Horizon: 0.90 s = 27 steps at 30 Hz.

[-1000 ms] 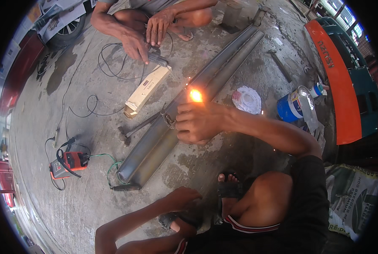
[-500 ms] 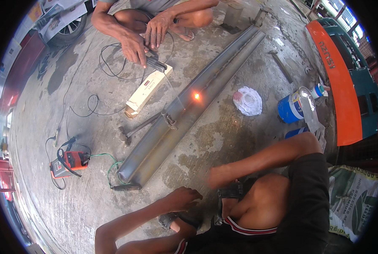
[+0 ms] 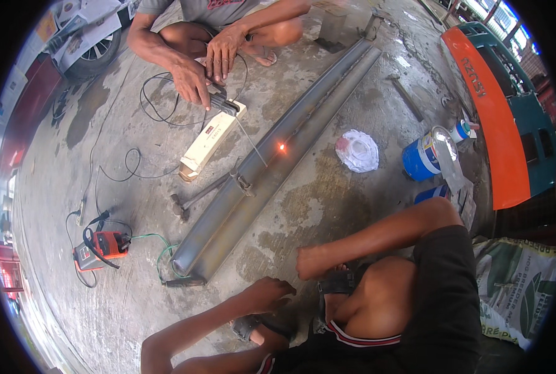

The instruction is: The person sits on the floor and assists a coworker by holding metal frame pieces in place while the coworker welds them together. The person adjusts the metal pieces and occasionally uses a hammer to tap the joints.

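My left hand [image 3: 267, 294] hangs over my left foot, its fingers loosely stretched and holding nothing. Curled into a fist beside my right foot, my right hand [image 3: 313, 260] shows no object in it. Ahead, two dark metal pipes [image 3: 225, 234] lie side by side, with a glowing orange spot [image 3: 282, 147] at their seam. A clamp [image 3: 242, 182] grips them. Across from me a person squats, one hand on a black electrode holder [image 3: 224, 103]; its thin welding rod [image 3: 251, 144] reaches toward the seam. Neither of my hands touches the pipes.
A cream electrode box [image 3: 212, 140] and a hammer [image 3: 179, 207] lie left of the pipes. An orange-red welding machine [image 3: 105, 247] with cables stands farther left. To the right are a crumpled white cloth [image 3: 357, 151], a blue paint can [image 3: 420, 160] and an orange-green vehicle panel [image 3: 493, 124].
My view has shifted slightly, moving most of the scene a little left. My right hand, blurred before, now hangs slightly lower and more still. The glowing spot looks smaller.
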### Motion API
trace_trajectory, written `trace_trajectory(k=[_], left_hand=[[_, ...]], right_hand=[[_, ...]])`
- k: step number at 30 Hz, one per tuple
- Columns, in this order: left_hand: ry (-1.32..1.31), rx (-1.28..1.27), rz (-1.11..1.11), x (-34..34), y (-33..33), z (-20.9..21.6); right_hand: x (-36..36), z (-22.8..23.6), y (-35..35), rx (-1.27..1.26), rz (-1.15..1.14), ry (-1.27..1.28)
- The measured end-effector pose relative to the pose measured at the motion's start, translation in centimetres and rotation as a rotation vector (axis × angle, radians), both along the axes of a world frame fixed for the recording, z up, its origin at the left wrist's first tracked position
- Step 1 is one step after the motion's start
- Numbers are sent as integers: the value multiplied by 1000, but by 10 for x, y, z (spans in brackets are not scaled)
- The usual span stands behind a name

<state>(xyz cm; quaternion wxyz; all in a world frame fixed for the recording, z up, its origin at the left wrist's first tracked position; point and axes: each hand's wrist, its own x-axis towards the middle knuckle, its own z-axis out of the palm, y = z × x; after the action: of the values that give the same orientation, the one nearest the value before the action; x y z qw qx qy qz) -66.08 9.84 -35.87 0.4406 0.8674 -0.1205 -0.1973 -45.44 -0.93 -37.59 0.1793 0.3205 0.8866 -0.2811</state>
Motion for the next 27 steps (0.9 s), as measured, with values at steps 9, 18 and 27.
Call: trace_trajectory(k=[9, 18, 27], left_hand=[[-99, 24, -58, -6, 2, -14], [-65, 72, -91, -8, -1, -18], [-101, 57, -76, -15, 4, -15]], right_hand=[[6, -23, -2, -18, -69, 107], [11, 15, 27, 292, 8, 63], [55, 148, 94, 1025, -10, 473]])
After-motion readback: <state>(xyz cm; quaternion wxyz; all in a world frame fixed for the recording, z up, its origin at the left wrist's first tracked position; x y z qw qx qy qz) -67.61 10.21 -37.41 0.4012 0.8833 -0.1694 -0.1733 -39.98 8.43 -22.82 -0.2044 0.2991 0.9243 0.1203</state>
